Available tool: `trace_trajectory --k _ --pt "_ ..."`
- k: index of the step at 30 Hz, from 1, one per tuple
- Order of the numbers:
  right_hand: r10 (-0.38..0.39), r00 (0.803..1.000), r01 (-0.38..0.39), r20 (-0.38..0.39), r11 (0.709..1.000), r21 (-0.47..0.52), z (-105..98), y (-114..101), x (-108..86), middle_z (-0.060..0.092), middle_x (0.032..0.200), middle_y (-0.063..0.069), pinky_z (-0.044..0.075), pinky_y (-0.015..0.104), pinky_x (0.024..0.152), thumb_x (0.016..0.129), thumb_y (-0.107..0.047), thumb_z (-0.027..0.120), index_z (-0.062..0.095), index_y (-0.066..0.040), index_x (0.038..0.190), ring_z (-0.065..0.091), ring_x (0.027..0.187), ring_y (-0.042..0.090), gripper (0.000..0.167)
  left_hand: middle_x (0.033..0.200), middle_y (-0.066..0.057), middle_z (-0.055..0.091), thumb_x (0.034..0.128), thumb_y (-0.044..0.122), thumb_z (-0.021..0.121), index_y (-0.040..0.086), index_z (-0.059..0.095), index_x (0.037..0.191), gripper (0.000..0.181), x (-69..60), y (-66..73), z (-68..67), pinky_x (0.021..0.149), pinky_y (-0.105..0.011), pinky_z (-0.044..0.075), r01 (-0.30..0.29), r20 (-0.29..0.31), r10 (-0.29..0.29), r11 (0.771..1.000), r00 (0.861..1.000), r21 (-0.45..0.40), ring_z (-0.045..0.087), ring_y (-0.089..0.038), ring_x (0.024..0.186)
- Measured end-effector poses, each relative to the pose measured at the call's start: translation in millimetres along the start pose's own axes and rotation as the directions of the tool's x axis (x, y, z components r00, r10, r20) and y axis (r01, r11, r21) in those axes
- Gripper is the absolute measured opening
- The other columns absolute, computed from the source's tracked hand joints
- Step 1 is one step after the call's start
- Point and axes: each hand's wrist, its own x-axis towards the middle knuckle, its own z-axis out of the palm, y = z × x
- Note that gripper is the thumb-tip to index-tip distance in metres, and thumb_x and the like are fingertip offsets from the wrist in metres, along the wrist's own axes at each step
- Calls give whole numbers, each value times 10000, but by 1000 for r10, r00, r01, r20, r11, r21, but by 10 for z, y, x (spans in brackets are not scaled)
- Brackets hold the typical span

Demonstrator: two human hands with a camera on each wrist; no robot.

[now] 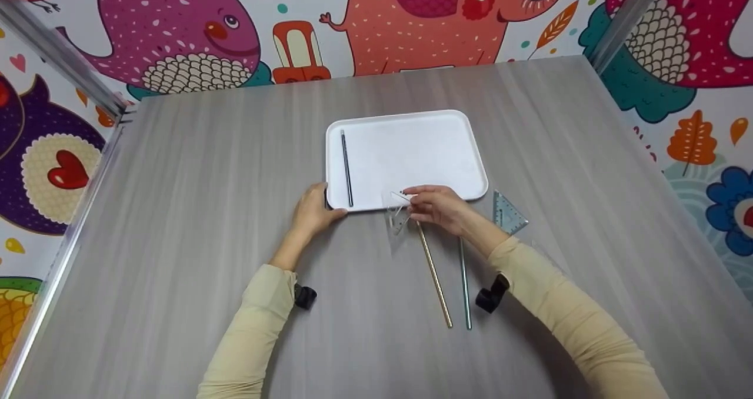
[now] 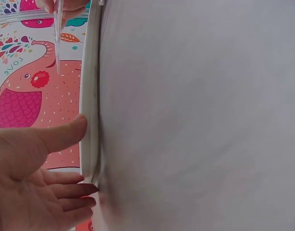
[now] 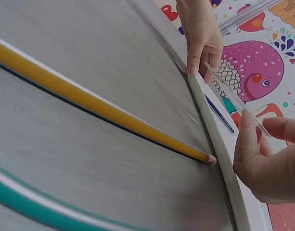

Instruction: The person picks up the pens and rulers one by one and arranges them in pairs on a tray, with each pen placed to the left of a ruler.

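Observation:
My left hand (image 1: pixel 312 210) holds the near left corner of a white tray (image 1: pixel 412 152), its thumb along the front rim and its fingers at the left side. Over the tray's front edge, my right hand (image 1: pixel 438 208) pinches a clear set square (image 1: pixel 396 215) between thumb and fingers. The right wrist view shows this set square (image 3: pixel 229 91) tilted above the rim. Inside the tray, toward its left end, lies a dark pencil (image 1: pixel 346 169).
A gold-yellow pencil (image 1: pixel 435 275) and a teal pencil (image 1: pixel 465 287) lie on the table in front of the tray. To the tray's right rests a bluish set square (image 1: pixel 509 213). Metal posts and a patterned wall border the table (image 1: pixel 206 240).

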Motion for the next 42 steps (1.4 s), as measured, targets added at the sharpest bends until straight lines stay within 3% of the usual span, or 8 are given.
trace_trajectory --k 6,16,42 --pt "-8 1000 7 -13 1000 -13 65 3 37 593 716 30 532 204 603 847 74 464 466 102 1204 593 633 99 358 1265 -262 474 744 168 741 -100 440 1262 656 7 -1 -6 1003 -430 341 6 9 -6 1000 1000 10 434 -373 1183" --pt "-14 1000 13 -26 1000 -21 111 0 84 594 712 30 528 193 594 847 73 466 462 103 1203 592 633 92 358 1229 -272 498 732 154 747 -112 460 1234 637 2 -2 -5 981 -440 360 -28 -11 28 1000 1000 8 459 -387 1148" --pt "-47 994 42 -102 998 -50 236 -7 308 578 707 44 528 193 592 828 75 502 511 98 1175 577 641 97 348 1230 -264 500 734 127 743 -89 477 1229 602 0 1 -14 1002 -425 342 -25 -9 25 1000 1000 -14 449 -372 1162"
